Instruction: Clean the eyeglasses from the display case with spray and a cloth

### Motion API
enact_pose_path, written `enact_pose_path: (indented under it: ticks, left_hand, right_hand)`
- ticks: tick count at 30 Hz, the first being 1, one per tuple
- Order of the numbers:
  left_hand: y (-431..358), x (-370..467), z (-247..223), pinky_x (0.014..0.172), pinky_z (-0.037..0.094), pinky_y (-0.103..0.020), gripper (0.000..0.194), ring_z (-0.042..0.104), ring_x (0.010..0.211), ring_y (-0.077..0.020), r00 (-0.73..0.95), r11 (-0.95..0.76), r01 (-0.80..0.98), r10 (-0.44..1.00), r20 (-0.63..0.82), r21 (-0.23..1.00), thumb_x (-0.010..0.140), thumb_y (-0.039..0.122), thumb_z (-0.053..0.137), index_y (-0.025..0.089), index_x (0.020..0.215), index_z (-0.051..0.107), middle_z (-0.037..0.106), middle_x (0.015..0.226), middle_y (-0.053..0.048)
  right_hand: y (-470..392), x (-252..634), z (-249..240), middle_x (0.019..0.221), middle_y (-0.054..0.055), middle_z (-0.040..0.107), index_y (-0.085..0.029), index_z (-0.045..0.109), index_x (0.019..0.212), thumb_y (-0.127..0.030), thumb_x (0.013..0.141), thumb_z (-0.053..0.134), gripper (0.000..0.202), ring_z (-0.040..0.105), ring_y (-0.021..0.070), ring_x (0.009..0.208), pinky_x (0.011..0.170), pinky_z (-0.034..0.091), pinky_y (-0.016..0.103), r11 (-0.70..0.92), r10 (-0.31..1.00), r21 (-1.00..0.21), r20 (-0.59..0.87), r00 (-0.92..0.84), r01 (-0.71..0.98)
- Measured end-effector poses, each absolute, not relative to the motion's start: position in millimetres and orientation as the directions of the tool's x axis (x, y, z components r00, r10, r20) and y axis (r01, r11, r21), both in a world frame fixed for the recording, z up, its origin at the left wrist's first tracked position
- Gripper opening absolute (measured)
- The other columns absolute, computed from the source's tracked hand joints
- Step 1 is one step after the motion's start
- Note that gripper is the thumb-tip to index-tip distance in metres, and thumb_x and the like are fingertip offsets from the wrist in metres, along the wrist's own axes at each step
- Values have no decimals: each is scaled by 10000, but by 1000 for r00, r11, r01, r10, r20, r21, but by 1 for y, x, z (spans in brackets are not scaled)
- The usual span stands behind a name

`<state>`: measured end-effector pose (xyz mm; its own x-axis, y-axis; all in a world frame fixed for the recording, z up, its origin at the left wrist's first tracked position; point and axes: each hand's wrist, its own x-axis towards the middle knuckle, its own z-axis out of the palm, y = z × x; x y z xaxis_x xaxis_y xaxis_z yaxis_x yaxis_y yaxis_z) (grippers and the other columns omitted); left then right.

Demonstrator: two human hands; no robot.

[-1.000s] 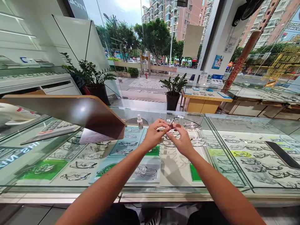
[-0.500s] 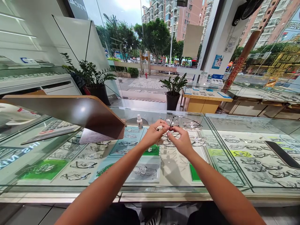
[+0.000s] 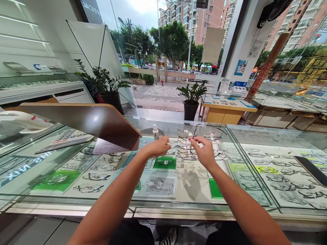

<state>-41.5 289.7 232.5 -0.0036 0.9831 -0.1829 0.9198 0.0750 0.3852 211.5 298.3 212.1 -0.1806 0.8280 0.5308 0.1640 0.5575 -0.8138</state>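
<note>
Thin dark-framed glasses are pinched between the thumb and fingers of my right hand, held above the glass counter. One long temple reaches up and to the right. My left hand is to the left, apart from the glasses, its fingers curled together just in front of a small white bottle. What the left fingers hold is hidden. Below the hands, under the glass, lie rows of glasses and a green card.
A tilted brown-backed panel stands at the left, beside a calculator and a white device. A dark phone lies on the right of the counter. Potted plants stand beyond it by the window.
My left hand has moved left, away from the glasses, to the bottle. The pale cloth seen in it earlier is no longer clearly visible. My right hand still holds the glasses.
</note>
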Motion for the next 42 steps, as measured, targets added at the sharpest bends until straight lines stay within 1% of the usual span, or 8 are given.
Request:
enact_pose_path:
  ticks: [4, 10, 16, 20, 24, 31, 37, 42]
  left_hand:
    - [289, -48, 224, 781, 518, -414, 129, 653, 786, -276, -97, 156, 941, 974, -205, 300, 856, 204, 582, 197, 984, 591, 660, 1075, -150]
    - [291, -47, 225, 932, 509, -528, 160, 622, 1164, -422, -232, 232, 935, 972, -35, 268, 925, 300, 608, 201, 1049, 583, 586, 1286, -240]
    - [318, -48, 211, 1138, 426, -515, 555, 445, 1411, -402, -574, 252, 757, 698, 428, 604, 898, 348, 746, 163, 1299, 411, 425, 1442, -264]
    - [336, -61, 191, 1195, 367, -500, 675, 372, 1490, -377, -641, 195, 585, 705, 302, 787, 862, 261, 768, 165, 1356, 318, 390, 1512, -276]
    - [338, -76, 177, 986, 504, -480, 573, 639, 1126, -324, -590, 190, 441, 798, 124, 877, 868, 235, 716, 197, 1307, 350, 617, 1202, -168]
    - [333, -65, 189, 834, 528, -362, 256, 615, 962, -238, -435, -21, 318, 885, 166, 948, 861, 368, 651, 239, 1016, 493, 611, 958, -53]
    - [311, -25, 225, 536, 445, -258, 546, 509, 647, -146, -152, -205, 19, 967, 205, 979, 877, 774, 442, 229, 876, 485, 487, 744, 4]
    - [289, -10, 240, 397, 188, -243, 816, 279, 443, -109, 281, 22, -387, 955, 95, 922, 782, 1035, 323, 239, 619, 385, 299, 517, 45]
  right_hand:
    - [296, 212, 213, 1003, 65, 813, -239, 787, 891, -417, 999, 645, 252, 732, 263, 991, 925, 515, 398, 586, 806, -795, 555, -203, 156]
    - [296, 213, 214, 989, 64, 809, -240, 770, 886, -396, 1009, 635, 240, 727, 263, 982, 921, 513, 400, 623, 780, -761, 589, -211, 181]
    - [297, 214, 213, 985, 61, 809, -240, 755, 873, -402, 1018, 618, 256, 721, 262, 974, 921, 507, 402, 635, 772, -747, 604, -200, 197]
    - [297, 215, 213, 995, 65, 815, -240, 760, 879, -414, 1021, 609, 271, 728, 268, 980, 924, 509, 407, 644, 765, -737, 612, -201, 206]
    - [298, 215, 213, 998, 67, 818, -237, 763, 879, -419, 1017, 615, 272, 730, 267, 982, 925, 510, 403, 647, 762, -732, 616, -198, 212]
    - [297, 216, 215, 1005, 75, 812, -239, 750, 871, -427, 1025, 605, 283, 724, 270, 986, 917, 508, 402, 645, 764, -738, 614, -199, 200]
    - [293, 216, 220, 960, 65, 794, -242, 728, 853, -427, 1021, 614, 274, 702, 256, 944, 897, 503, 390, 650, 758, -745, 622, -196, 149]
    - [286, 212, 223, 986, 67, 807, -234, 729, 824, -431, 1010, 623, 291, 710, 251, 973, 888, 506, 379, 590, 781, -805, 550, -295, 63]
